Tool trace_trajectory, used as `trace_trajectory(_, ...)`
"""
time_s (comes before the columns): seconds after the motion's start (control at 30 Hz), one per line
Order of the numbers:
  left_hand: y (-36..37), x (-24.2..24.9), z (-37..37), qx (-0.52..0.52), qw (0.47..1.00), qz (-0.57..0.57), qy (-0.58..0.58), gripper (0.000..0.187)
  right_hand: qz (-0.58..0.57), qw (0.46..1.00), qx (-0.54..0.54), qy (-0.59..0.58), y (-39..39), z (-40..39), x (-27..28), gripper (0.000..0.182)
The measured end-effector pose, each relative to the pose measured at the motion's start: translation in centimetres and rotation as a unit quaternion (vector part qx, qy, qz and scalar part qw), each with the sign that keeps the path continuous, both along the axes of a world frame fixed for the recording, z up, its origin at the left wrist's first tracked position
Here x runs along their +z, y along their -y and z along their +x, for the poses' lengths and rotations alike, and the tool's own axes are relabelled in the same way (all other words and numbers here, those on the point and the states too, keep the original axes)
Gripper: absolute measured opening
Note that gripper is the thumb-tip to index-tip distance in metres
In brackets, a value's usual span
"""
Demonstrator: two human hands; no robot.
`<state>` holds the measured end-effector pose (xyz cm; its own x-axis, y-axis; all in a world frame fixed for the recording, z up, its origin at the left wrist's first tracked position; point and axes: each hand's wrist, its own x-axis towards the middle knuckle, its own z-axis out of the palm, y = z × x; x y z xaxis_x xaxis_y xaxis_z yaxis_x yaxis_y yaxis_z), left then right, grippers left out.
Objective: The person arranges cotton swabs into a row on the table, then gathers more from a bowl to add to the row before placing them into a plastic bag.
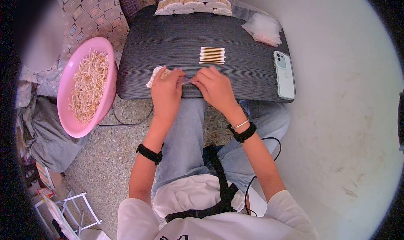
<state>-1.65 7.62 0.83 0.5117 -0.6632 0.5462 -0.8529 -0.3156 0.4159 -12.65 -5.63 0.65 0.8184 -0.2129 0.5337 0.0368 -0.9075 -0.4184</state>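
My left hand is closed around a bag of cotton swabs near the front edge of the black table. White swab tips stick out to the left of the fingers; the rest is hidden under the hand. Between my hands stretches the clear plastic end of the bag. The fingertips of my right hand pinch that plastic. Just beyond my right hand, a neat row of loose cotton swabs lies on the table.
Several packed swab bundles are piled at the table's back edge. Clear empty bags lie at the back right, above a phone. A pink basin full of loose swabs stands left. A wall is on the right.
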Motion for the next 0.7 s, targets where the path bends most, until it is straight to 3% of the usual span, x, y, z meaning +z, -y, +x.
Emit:
trace_trajectory(0.13, 0.1, -0.3, -0.1, 0.017, 0.994, -0.015, -0.11, 0.013, 0.002, 1.0, -0.007, -0.02, -0.3, 0.1, 0.2, 0.008)
trace_trajectory(0.27, 0.5, -1.5, 0.5, 0.007, 0.999, -0.024, -0.032, 0.018, -0.005, 1.0, 0.0, 0.008, 0.3, 0.2, -0.4, 0.017)
trace_trajectory(0.37, 0.9, -1.5, 1.1, 0.025, 0.999, 0.006, -0.038, 0.023, -0.037, 0.99, -0.138, 0.011, 0.4, 0.3, -0.1, 0.035)
trace_trajectory(0.47, 1.4, -0.7, 1.0, 0.024, 0.999, 0.036, -0.028, 0.033, -0.055, 0.981, -0.186, -0.01, 1.7, 0.3, -0.5, 0.057)
trace_trajectory(0.53, 1.8, 0.0, -0.1, 0.033, 0.998, 0.049, 0.025, 0.041, -0.079, 0.978, -0.191, -0.032, 2.8, 0.2, -1.0, 0.062)
trace_trajectory(0.7, 3.0, 0.8, -3.0, -0.073, 0.997, 0.014, 0.003, 0.051, -0.135, 0.971, -0.174, -0.088, 4.9, 0.4, -2.2, 0.061)
